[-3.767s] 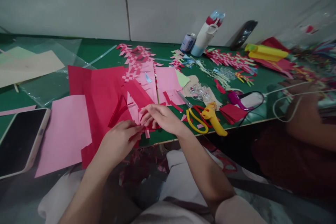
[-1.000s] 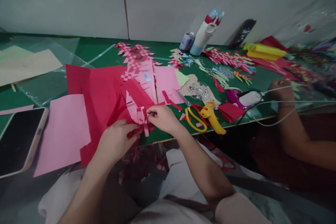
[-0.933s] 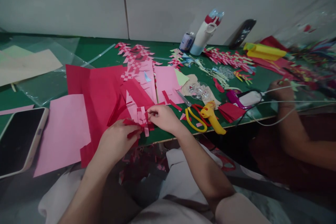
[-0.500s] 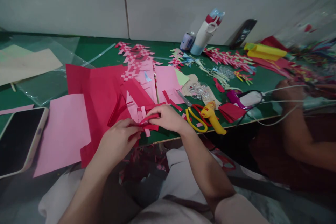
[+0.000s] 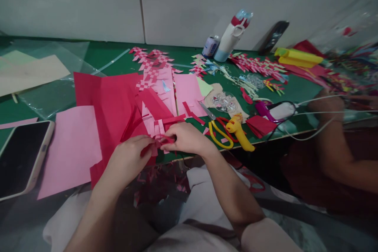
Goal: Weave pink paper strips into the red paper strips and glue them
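Note:
My left hand (image 5: 132, 155) is closed at the table's front edge, its fingertips pinching the left side of a small weave of red and pink paper strips (image 5: 158, 126). From the other side my right hand (image 5: 186, 138) pinches a red strip (image 5: 167, 139) of the same piece, thumb and forefinger close together. The hands almost meet, and their fingers hide part of the weave. Under and behind the left hand lies a large red paper sheet (image 5: 110, 98). A folded red paper piece (image 5: 156, 102) rests just beyond the weave.
Scissors (image 5: 221, 134) and a yellow glue gun (image 5: 240, 132) lie right of my right hand. A phone (image 5: 23, 157) and pink paper (image 5: 73, 141) are at left. A bottle (image 5: 233, 35) stands by the wall. Another person's arm (image 5: 333, 141) is at right.
My right hand has come down slightly toward me, bringing the red strip's end lower. My left hand has shifted a little left, its fingers still at the weave.

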Motion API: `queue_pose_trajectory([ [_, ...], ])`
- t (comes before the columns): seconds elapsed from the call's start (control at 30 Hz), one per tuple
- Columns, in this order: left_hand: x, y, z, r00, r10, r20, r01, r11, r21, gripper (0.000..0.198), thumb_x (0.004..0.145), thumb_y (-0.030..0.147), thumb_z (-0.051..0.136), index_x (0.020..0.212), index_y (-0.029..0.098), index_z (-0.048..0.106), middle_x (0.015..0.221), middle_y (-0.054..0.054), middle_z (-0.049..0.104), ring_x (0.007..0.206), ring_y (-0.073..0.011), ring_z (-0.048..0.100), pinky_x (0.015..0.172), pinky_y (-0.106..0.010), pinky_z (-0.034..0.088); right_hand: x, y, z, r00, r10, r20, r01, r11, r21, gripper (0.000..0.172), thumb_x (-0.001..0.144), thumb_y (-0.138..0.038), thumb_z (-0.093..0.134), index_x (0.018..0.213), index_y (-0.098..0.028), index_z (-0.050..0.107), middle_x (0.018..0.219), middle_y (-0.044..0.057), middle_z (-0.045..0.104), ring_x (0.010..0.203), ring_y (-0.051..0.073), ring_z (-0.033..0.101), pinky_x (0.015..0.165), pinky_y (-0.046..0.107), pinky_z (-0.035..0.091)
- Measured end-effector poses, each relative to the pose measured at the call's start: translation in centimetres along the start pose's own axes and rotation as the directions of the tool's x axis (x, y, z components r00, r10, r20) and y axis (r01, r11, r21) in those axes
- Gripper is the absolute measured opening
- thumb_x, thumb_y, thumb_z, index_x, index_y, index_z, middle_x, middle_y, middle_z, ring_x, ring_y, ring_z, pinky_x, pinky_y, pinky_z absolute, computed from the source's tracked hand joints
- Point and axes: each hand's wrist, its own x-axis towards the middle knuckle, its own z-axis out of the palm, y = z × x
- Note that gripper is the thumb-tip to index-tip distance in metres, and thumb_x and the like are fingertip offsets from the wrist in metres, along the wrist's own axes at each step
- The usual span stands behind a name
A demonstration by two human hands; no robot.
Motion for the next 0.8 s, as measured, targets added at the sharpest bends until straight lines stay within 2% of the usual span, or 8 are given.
queue_pose_trajectory([
  [0.2, 0.0, 0.2, -0.4, 1.000, -0.019, 0.005, 0.019, 0.999, -0.049, 0.031, 0.085, 0.025, 0.044, 0.106, 0.025, 0.066, 0.108, -0.003, 0.071, 0.091, -0.0195, 0.067, 0.070, -0.026, 0.050, -0.2, 0.0, 0.3, 1.000, -0.028, 0.003, 0.028, 0.998, -0.048, 0.016, 0.074, -0.033, 0.073, 0.087, -0.024, 0.075, 0.072, -0.001, 0.065, 0.065, 0.010, 0.051, 0.056, 0.023, 0.024],
  [0.43, -0.2, -0.1, -0.4, 0.998, 0.069, 0.014, -0.068, 0.997, -0.035, 0.028, 0.081, 0.017, 0.045, 0.080, 0.027, 0.071, 0.108, 0.002, 0.070, 0.093, -0.0158, 0.066, 0.070, -0.021, 0.049, -0.3, -0.2, 0.2, 0.999, 0.005, 0.037, 0.000, 0.991, -0.134, 0.020, 0.074, -0.035, 0.072, 0.090, -0.024, 0.075, 0.072, 0.000, 0.066, 0.067, 0.013, 0.054, 0.057, 0.024, 0.026],
  [0.63, -0.2, -0.3, -0.3, 0.998, 0.070, -0.010, -0.070, 0.997, -0.014, 0.034, 0.081, 0.014, 0.043, 0.080, 0.028, 0.073, 0.110, 0.003, 0.070, 0.096, -0.0158, 0.066, 0.073, -0.022, 0.050, -0.8, 0.2, -0.1, 1.000, 0.026, 0.016, -0.023, 0.989, -0.143, 0.027, 0.075, -0.033, 0.069, 0.100, -0.025, 0.073, 0.084, 0.003, 0.070, 0.082, 0.018, 0.060, 0.065, 0.024, 0.035],
  [0.8, -0.3, -0.3, -0.2, 0.998, 0.063, 0.003, -0.063, 0.998, -0.011, 0.035, 0.081, 0.014, 0.042, 0.082, 0.029, 0.074, 0.111, 0.004, 0.069, 0.094, -0.0162, 0.067, 0.071, -0.024, 0.052, -1.5, 0.6, -0.7, 0.991, 0.135, -0.011, -0.135, 0.988, -0.077, 0.023, 0.074, -0.028, 0.069, 0.096, -0.023, 0.071, 0.088, 0.003, 0.071, 0.085, 0.020, 0.063, 0.066, 0.025, 0.039],
])
